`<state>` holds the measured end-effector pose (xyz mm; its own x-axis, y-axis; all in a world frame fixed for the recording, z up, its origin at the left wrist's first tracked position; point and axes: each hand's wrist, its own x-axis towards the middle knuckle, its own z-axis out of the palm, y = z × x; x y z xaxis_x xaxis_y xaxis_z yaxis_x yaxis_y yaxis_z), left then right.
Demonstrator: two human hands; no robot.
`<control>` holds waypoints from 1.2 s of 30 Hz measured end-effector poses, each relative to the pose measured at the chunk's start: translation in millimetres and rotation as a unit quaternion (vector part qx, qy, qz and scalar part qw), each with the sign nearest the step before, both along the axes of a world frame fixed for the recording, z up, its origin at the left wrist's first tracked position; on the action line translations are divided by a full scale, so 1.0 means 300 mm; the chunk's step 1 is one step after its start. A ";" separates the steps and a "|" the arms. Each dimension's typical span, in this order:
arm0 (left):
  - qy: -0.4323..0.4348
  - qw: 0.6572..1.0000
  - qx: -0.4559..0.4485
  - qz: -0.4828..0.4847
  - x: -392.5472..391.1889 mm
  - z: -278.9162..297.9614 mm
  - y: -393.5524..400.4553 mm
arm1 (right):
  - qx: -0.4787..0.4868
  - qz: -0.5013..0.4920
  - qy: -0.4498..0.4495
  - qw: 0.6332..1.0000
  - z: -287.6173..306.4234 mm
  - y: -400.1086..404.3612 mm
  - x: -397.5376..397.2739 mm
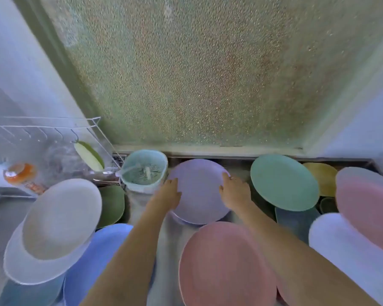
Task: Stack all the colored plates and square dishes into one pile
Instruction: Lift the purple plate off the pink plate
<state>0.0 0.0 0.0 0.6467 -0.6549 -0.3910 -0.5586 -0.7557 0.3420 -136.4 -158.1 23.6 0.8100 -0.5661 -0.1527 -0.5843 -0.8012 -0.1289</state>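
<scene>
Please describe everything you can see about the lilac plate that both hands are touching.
The lilac plate is round, shallow and matte, plastic by its look, with a plain surface and a slightly raised rim. It sits in the middle of the counter near the window ledge, tilted a little toward the camera. The left hand grips its left edge and the right hand its right edge. Another pale rim shows beneath its near edge. A mint basket stands just to its left.

You have two hands in view: left hand (pixel 169 195), right hand (pixel 236 192). Count nine round plates: lilac (pixel 200 195), teal (pixel 283 182), yellow (pixel 323 177), two pink (pixel 226 266) (pixel 367 208), two white (pixel 62 219) (pixel 341 246), one clear-rimmed (pixel 24 272), one blue (pixel 93 261). One pale-green plastic basket (pixel 145 171), one white wire rack (pixel 53 129).
</scene>
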 end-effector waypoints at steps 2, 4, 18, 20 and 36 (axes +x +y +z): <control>0.009 0.999 -0.002 0.037 -0.013 -0.052 0.020 | 0.040 -0.076 0.025 0.996 -0.059 0.006 -0.009; 0.008 0.998 0.000 0.067 -0.041 -0.098 0.050 | 0.068 -0.140 0.030 0.987 -0.127 0.017 -0.033; -0.023 0.963 -0.183 0.199 -0.104 -0.125 0.042 | 0.269 -0.342 -0.074 0.897 -0.194 -0.014 -0.006; -0.062 0.975 -0.168 0.131 -0.141 -0.118 0.061 | 0.254 -0.342 -0.095 0.900 -0.183 -0.016 -0.029; 0.083 0.996 0.003 0.025 -0.313 -0.142 0.149 | 0.209 -0.371 -0.242 0.872 -0.156 0.036 -0.272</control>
